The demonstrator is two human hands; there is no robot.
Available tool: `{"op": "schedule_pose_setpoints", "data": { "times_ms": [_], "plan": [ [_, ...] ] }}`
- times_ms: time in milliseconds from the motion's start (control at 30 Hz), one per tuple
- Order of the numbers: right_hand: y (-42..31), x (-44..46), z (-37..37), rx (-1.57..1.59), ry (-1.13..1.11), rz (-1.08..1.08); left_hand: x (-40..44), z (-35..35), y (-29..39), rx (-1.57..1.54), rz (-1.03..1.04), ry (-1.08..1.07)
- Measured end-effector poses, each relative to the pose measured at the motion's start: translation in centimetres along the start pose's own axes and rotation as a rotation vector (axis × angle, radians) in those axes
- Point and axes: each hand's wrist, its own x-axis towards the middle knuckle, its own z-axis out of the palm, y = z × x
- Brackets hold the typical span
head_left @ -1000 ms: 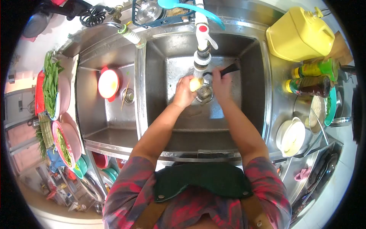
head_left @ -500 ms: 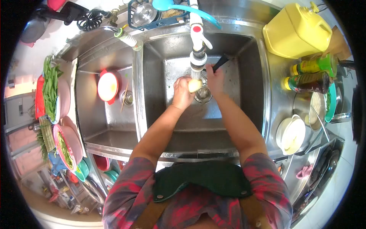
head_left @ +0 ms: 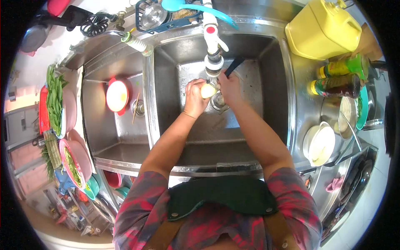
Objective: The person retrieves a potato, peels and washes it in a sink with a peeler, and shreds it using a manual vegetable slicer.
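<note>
Low in the right-hand steel sink basin (head_left: 246, 133), my left hand (head_left: 193, 100) is closed around a pale yellow peeled vegetable (head_left: 208, 91), potato-like in look. My right hand (head_left: 229, 89) grips a black-handled tool (head_left: 235, 65) whose handle sticks up past the fist. Its working end is hidden near the vegetable, so I cannot tell whether it is a peeler or a knife. Both hands are close together just under the white faucet (head_left: 213, 62), above the drain (head_left: 218, 101).
In the left basin lie a red-rimmed bowl (head_left: 117, 96) and a thin stick (head_left: 136, 106). Leafy greens (head_left: 55, 100) and a pink basin (head_left: 84, 160) stand at left. On the right are a yellow jug (head_left: 321, 33), a dark bottle (head_left: 339, 86) and a white bowl (head_left: 320, 143).
My right hand has turned and come closer to the vegetable, the black handle shifting slightly left. My left hand still holds the vegetable, now a little further left. The view has shifted slightly.
</note>
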Motion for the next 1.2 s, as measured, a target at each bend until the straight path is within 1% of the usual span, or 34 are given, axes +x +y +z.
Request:
{"op": "schedule_pose_setpoints", "data": {
  "times_ms": [67,100,200,233,267,300,333,367,400,433,467,567,633,667,700,733,800,833,933,967,1067,1100,1200],
  "plan": [
    [2.3,1.9,-0.8,-0.151,0.055,-0.029,-0.1,0.0,0.2,-0.056,0.008,0.008],
    [1.8,1.4,-1.2,-0.163,0.002,0.072,0.3,-0.2,0.4,-0.052,0.025,0.007],
    [0.0,0.7,-1.2,0.171,0.042,0.237,0.4,-0.5,1.0,-0.057,0.038,-0.001],
    [-1.9,-0.7,-0.2,0.228,0.015,0.216,0.5,-0.4,0.9,-0.065,0.031,-0.003],
    [-1.6,-0.3,-0.2,0.18,-0.001,0.196,0.5,-0.3,0.8,-0.072,0.024,-0.006],
    [-1.0,0.4,-0.3,0.133,-0.017,0.174,0.6,-0.3,1.2,-0.075,-0.012,0.024],
    [-0.2,1.0,-0.5,0.087,-0.033,0.152,0.3,0.2,1.5,-0.166,-0.143,0.04],
    [1.2,1.8,-1.4,0.015,0.007,0.096,-0.1,0.8,1.8,-0.255,-0.27,0.06],
    [0.3,1.7,-1.0,0.082,0.038,0.076,0.1,0.9,2.1,-0.345,-0.393,0.081],
    [-0.4,1.2,-0.8,0.147,0.071,0.061,0.2,0.9,2.1,-0.402,-0.466,0.067],
    [-0.8,0.5,-0.5,0.209,0.104,0.053,0.2,0.9,2.2,-0.4,-0.509,0.039],
    [-0.6,-1.1,1.0,0.098,-0.044,-0.167,0.4,0.8,2.5,-0.424,-0.624,-0.037],
    [0.4,0.4,0.9,0.117,0.058,-0.136,0.1,1.3,2.4,-0.484,-0.672,-0.078],
    [1.2,1.2,0.7,0.128,0.111,-0.123,0.0,1.5,2.3,-0.541,-0.672,-0.061],
    [2.3,1.8,-0.5,0.177,0.029,0.01,-0.1,1.7,2.2,-0.599,-0.668,-0.045],
    [3.0,1.8,-1.3,0.253,0.12,0.08,0.0,1.7,2.4,-0.658,-0.669,-0.028],
    [5.0,2.0,-2.7,0.393,0.285,0.227,0.9,1.9,2.8,-0.887,-0.805,0.112],
    [8.8,3.4,-4.8,0.51,0.168,0.448,1.3,1.9,3.1,-1.0,-0.874,0.189],
    [5.0,-0.1,-2.3,0.782,0.177,0.546,1.8,2.8,3.6,-1.318,-0.92,0.299],
    [6.9,2.0,-2.5,0.975,0.051,0.534,1.3,3.2,3.6,-1.371,-0.935,0.33],
    [4.9,3.6,-2.1,0.868,0.182,0.403,0.0,1.9,4.2,-1.292,-0.884,0.151],
    [3.7,3.3,-2.0,0.804,0.162,0.342,-0.3,1.7,3.3,-1.162,-0.861,0.05],
    [1.5,1.8,-1.5,0.42,-0.035,0.091,-0.7,1.0,0.9,-0.914,-0.88,-0.288]
  ]
}}
